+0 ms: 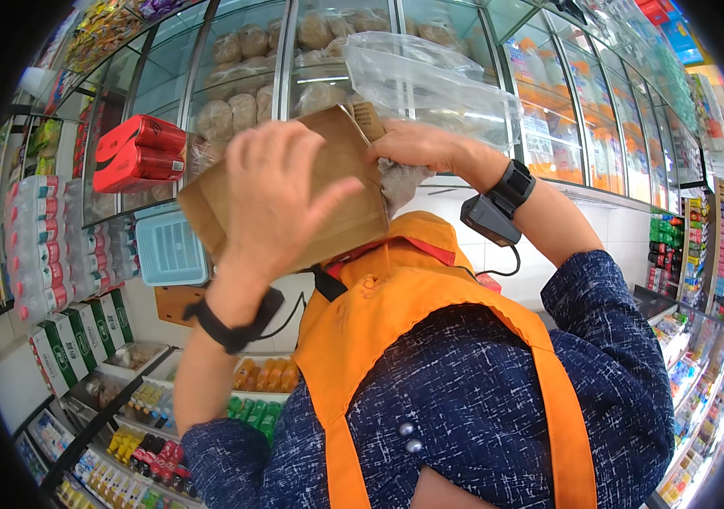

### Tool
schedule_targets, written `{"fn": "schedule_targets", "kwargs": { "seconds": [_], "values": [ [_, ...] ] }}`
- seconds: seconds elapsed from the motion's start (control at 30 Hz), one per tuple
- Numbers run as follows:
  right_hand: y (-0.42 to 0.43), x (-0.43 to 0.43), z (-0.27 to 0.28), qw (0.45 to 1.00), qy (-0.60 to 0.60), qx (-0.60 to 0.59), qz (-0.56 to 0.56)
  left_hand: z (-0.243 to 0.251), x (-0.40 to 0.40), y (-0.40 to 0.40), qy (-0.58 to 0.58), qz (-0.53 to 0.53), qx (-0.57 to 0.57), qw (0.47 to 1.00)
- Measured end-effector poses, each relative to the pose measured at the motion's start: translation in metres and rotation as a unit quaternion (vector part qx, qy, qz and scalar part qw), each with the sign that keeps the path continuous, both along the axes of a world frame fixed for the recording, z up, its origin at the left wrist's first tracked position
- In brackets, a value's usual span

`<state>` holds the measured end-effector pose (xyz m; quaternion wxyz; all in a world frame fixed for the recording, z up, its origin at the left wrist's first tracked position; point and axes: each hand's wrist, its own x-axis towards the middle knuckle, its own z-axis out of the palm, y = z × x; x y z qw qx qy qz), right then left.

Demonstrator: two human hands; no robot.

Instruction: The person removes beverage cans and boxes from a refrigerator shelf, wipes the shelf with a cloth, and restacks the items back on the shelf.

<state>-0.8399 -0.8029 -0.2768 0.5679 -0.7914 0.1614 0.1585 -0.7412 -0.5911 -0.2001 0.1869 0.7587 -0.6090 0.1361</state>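
A brown cardboard box (336, 191) is tilted in front of my chest, close to the glass counter. Over its face is my left hand (279, 184), blurred, fingers spread and holding nothing; whether the palm touches the board cannot be told. My right hand (416, 146) is at the box's right edge, its fingers closed on a crumpled grey cloth (405, 181) that hangs below them. Just beyond those fingertips a tan ribbed piece (367, 121) sticks out, perhaps corrugated cardboard. Clear plastic bags (425, 83) lie on the glass beyond my right hand.
Glass cases hold bagged brown goods (241, 114) and orange-capped bottles (566, 140). A red shrink-wrapped can pack (140, 154) sits left, above a light blue plastic basket (171, 248). Packed bottles (40, 248) stand farther left. A drinks rack (158, 420) is at lower left, shelves at right.
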Motion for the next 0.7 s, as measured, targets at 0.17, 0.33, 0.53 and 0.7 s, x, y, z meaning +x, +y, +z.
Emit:
{"fn": "schedule_targets", "kwargs": {
  "seconds": [0.17, 0.33, 0.53, 0.7],
  "values": [
    [-0.004, 0.014, 0.012, 0.966, 0.142, 0.149, -0.156, -0.044, -0.033, 0.016, 0.154, -0.049, 0.102, 0.982],
    [-0.003, 0.012, 0.034, 0.981, 0.087, 0.133, -0.112, -0.045, -0.007, 0.016, 0.250, -0.063, 0.005, 0.966],
    [0.018, -0.005, 0.087, 0.851, -0.334, -0.404, -0.036, -0.017, 0.007, 0.023, 0.388, -0.031, -0.066, 0.919],
    [0.032, 0.006, 0.107, 0.861, -0.345, -0.364, 0.080, -0.009, 0.014, 0.017, 0.467, 0.029, -0.184, 0.864]
  ]
}}
